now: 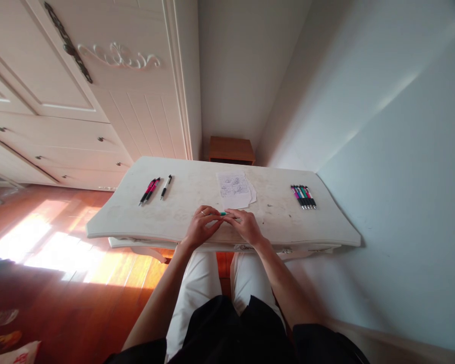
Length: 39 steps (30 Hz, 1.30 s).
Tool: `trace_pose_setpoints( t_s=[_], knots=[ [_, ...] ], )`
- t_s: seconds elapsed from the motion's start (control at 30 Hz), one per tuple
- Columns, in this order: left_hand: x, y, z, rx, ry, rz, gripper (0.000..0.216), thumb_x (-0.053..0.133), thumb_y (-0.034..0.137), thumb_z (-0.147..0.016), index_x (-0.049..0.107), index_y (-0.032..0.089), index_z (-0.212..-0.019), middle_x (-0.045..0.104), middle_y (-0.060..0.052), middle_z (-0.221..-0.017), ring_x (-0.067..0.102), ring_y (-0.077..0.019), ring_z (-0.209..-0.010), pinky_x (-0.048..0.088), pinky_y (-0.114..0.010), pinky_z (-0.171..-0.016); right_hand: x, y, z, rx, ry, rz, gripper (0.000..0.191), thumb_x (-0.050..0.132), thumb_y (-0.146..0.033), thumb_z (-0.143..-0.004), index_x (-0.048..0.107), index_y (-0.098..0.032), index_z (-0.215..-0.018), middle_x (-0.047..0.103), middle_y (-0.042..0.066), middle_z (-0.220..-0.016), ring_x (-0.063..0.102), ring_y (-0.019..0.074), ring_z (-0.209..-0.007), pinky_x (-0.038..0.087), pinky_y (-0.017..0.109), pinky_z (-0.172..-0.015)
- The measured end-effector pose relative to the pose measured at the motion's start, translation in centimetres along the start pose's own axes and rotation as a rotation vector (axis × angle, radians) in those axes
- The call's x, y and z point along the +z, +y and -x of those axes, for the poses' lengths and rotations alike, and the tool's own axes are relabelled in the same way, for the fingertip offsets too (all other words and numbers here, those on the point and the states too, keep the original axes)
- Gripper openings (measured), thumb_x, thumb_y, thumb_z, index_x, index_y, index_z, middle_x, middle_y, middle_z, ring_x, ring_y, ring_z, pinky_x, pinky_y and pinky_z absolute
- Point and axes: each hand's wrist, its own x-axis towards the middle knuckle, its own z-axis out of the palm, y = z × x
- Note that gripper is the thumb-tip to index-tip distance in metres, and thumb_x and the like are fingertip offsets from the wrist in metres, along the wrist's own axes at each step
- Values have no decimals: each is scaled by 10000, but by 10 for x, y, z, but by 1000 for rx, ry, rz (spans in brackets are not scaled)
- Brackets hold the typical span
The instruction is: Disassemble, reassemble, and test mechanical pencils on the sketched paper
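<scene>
Both my hands meet over the near middle of a white table (174, 217). My left hand (201, 226) and my right hand (246, 226) are closed in a pinch on the two ends of a teal pen (223, 214), held level just above the tabletop. Right behind the pen lies a scribbled sheet of paper (235, 189). Three pens (154, 189), two pink and one black, lie on the left of the table. A row of several coloured pens (304, 196) lies on the right.
A white wardrobe with drawers (79, 126) stands at the left. A small wooden cabinet (231, 150) sits behind the table. A white wall (382, 177) runs close along the right side. Sunlit wooden floor (60, 263) lies to the left.
</scene>
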Motion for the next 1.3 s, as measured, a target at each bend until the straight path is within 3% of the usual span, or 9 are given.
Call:
trace_pose_setpoints(
  t_s=[0.23, 0.4, 0.6, 0.87, 0.97, 1.3],
  knots=[
    [-2, 1, 0, 4, 13, -13, 70, 597, 229, -846, 665, 213, -848, 671, -54, -939, 566, -199, -957, 473, -373, -870, -14, 5, -4, -87, -10, 52, 289, 605, -328, -879, 655, -257, -1154, 726, 51, -1003, 672, 205, -928, 512, 355, -875],
    [0, 0, -1, -33, -7, -77, 102, 543, 221, -888, 643, 204, -876, 656, -55, -948, 550, -199, -967, 466, -379, -879, -28, 13, -11, -155, -54, 360, 144, 643, -241, -851, 730, -214, -962, 654, 81, -960, 591, 201, -921, 480, 344, -830],
    [0, -2, -1, -34, 2, -141, 131, 512, 229, -913, 639, 204, -901, 650, -66, -970, 545, -208, -979, 462, -385, -879, -24, 16, -17, -165, -192, 572, 54, 702, -200, -799, 745, -212, -768, 618, 46, -831, 538, 178, -827, 427, 305, -762],
    [2, -4, 1, -71, -70, -227, 122, 533, 227, -899, 654, 213, -888, 664, -57, -995, 557, -216, -983, 439, -380, -857, -33, 18, -19, -233, -217, 457, 87, 655, -172, -841, 739, -194, -832, 637, 39, -825, 550, 155, -802, 407, 282, -754],
    [3, -3, 1, -96, -89, -282, 105, 553, 215, -884, 657, 213, -870, 674, -48, -990, 558, -222, -973, 425, -380, -834, -37, 19, -18, -274, -292, 451, 52, 693, -205, -814, 744, -207, -828, 634, 39, -837, 549, 157, -810, 398, 283, -751],
    [4, -6, 2, -166, -14, -319, 104, 569, 204, -864, 672, 205, -854, 653, -70, -995, 544, -238, -982, 435, -401, -862, -27, 18, -27, -329, -417, 621, 87, 632, -158, -849, 689, -175, -786, 610, 48, -847, 504, 169, -825, 348, 283, -745]
  ],
)
